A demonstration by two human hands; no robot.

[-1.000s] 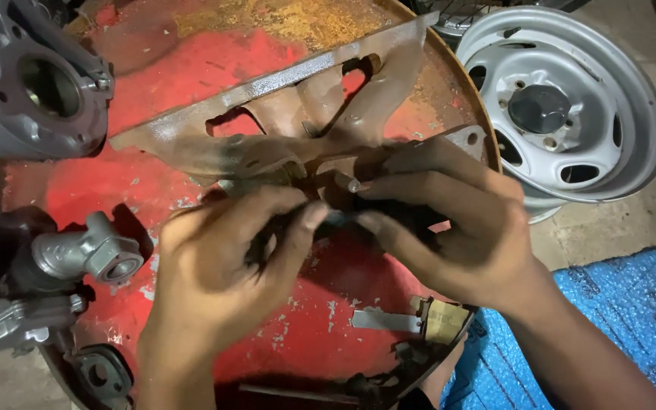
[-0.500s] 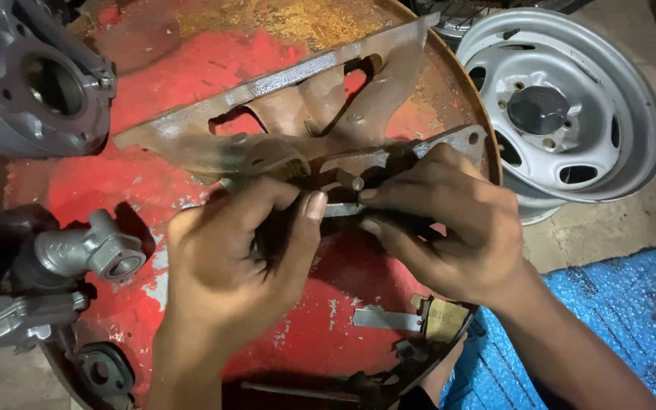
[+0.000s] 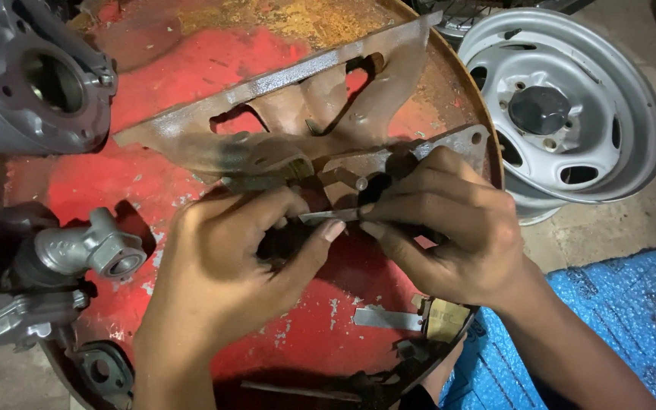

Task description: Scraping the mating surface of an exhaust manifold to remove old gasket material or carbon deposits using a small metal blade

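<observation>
Left hand [image 3: 225, 262] enters from 6 o'clock, forearm near vertical, back of hand up, fingers curled inward, thumb extended toward 2 o'clock. Right hand [image 3: 449, 228] enters from 4 o'clock, wrist bent, knuckles up, fingers folded toward 9 o'clock. Thumb and fingertips of both hands meet at frame centre in a pinch, hands close together, nearly touching.

Count: 2 hands, left [image 3: 222, 266] and right [image 3: 449, 228], pinching 1 thin strip [image 3: 328, 216] at centre. 1 red drum top [image 3: 168, 68]. 1 rusty bracket [image 3: 305, 99] at 12 o'clock. 1 steel wheel [image 3: 571, 106] at 2 o'clock. 1 finned cylinder [image 3: 24, 83] at 10 o'clock. 1 grey casting [image 3: 77, 250] at 9 o'clock. 1 flat blade [image 3: 385, 317] at 5 o'clock. 1 blue sheet [image 3: 616, 319] at 4 o'clock.
</observation>
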